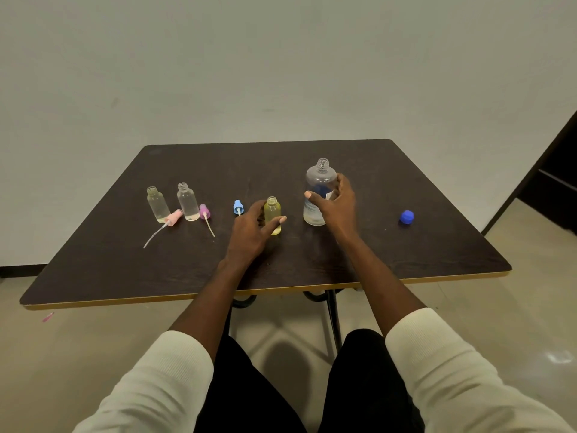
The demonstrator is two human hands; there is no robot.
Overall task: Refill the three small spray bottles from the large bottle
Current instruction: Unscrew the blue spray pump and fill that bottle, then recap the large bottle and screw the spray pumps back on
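The large clear bottle (pixel 318 189) stands uncapped at the middle right of the dark table (pixel 125 276), and my right hand (pixel 335 203) is wrapped around its side. My left hand (pixel 254 228) grips a small yellowish bottle (pixel 272 210), open-necked and upright, just left of the large one. Two more small clear bottles (pixel 157 204) (pixel 187 202) stand uncapped at the left. Their spray heads lie loose: a pink one (pixel 173 217), a purple one (pixel 204 211) and a light blue one (pixel 238 207).
The large bottle's blue cap (pixel 406 217) lies alone on the right side of the table. A white wall stands behind the table. A dark doorway or cabinet (pixel 555 189) is at the far right. A small pink scrap (pixel 47 317) lies on the floor at the left.
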